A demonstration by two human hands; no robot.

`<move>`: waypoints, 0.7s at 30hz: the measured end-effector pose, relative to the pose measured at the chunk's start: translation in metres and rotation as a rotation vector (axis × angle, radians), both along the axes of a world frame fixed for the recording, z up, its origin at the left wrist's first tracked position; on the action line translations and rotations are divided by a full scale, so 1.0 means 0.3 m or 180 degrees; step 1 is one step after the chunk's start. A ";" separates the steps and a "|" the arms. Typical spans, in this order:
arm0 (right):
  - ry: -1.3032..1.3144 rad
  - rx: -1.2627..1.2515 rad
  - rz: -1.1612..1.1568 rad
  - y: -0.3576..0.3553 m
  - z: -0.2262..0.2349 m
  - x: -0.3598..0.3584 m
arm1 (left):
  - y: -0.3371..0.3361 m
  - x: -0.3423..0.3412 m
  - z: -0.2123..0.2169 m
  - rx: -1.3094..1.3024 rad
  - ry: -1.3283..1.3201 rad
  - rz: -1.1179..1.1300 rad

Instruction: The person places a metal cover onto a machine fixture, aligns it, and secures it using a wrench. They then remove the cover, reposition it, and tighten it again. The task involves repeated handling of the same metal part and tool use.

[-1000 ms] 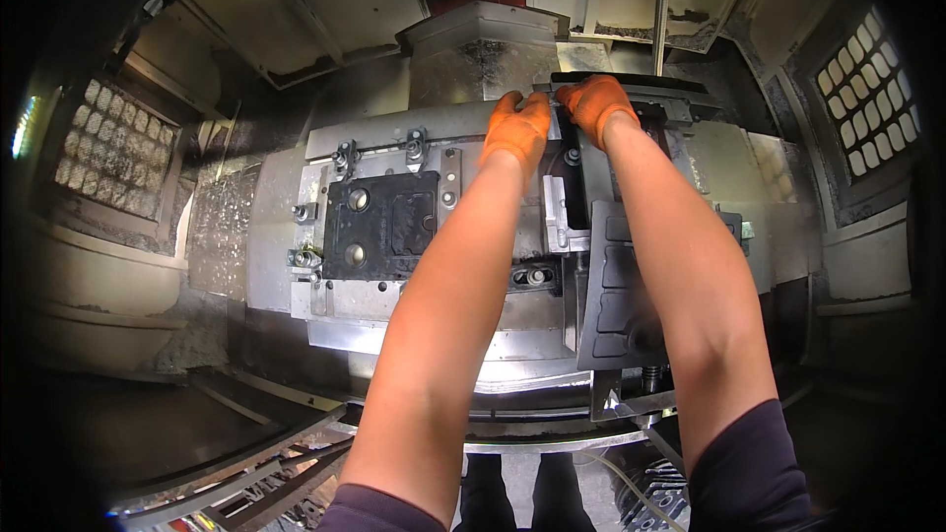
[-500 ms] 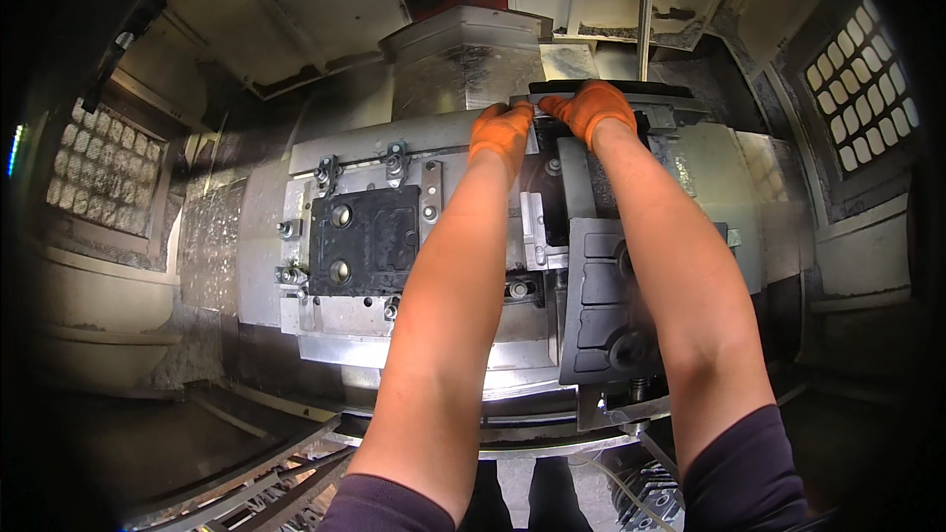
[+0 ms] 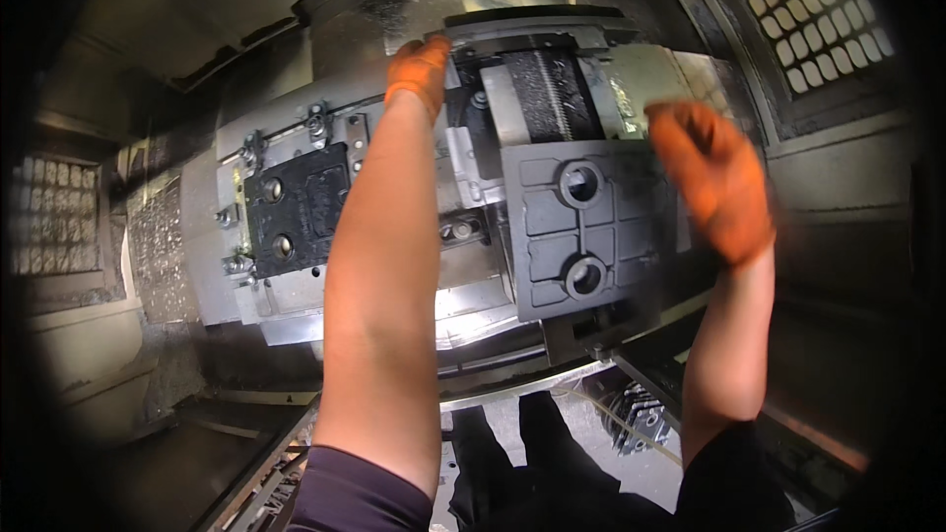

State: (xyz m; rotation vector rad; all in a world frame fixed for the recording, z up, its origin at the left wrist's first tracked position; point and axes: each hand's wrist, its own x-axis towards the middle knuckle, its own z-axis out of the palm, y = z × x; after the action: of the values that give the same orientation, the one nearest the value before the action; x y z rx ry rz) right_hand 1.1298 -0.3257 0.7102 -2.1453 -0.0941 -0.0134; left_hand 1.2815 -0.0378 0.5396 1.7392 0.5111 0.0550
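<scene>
My left hand [image 3: 418,69], in an orange glove, reaches to the far edge of the metal fixture. Its fingers are bent over the end of a bar there, and whatever they grip is hidden. In the air at the right, my right hand [image 3: 714,177], also gloved in orange, is smeared by motion. Its fingers are loosely curved, with a gap at the thumb and nothing visible in them. Beside it a grey cast plate [image 3: 547,227] with two round bosses lies tilted over the near part of a vise-like bed [image 3: 547,89] strewn with metal chips.
Left of my arm, a dark plate [image 3: 325,202] with two bright holes sits among bolted clamps [image 3: 318,123]. Sheet-metal walls and a grated window [image 3: 823,15] enclose the space. Several cast parts [image 3: 636,419] are stacked below, near my legs.
My right hand has left the far edge and swung back to the right, uncovering the chip-covered bed and more of the grey plate. My left hand stays at the far edge. The view has turned.
</scene>
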 end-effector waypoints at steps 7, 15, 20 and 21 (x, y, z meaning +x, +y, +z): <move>-0.0072 -0.2685 0.1482 0.021 -0.130 -0.234 | 0.030 -0.008 -0.004 -0.0163 -0.0099 0.0053; 0.0044 -0.3333 0.1319 0.111 -0.227 -0.156 | -0.024 -0.023 0.023 0.0431 0.0089 -0.0474; 0.0062 -0.3426 0.1329 0.123 -0.241 -0.160 | -0.002 -0.051 0.063 0.0022 0.0205 -0.0117; 0.0096 -0.3487 0.1362 0.121 -0.240 -0.156 | -0.013 -0.049 0.065 -0.0114 0.0309 -0.0032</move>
State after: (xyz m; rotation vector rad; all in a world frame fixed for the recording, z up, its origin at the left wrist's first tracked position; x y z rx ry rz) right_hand 1.0831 -0.2894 0.6382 -3.1571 -0.6688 0.4044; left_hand 1.2669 -0.0416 0.5591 1.7153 0.5710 -0.0457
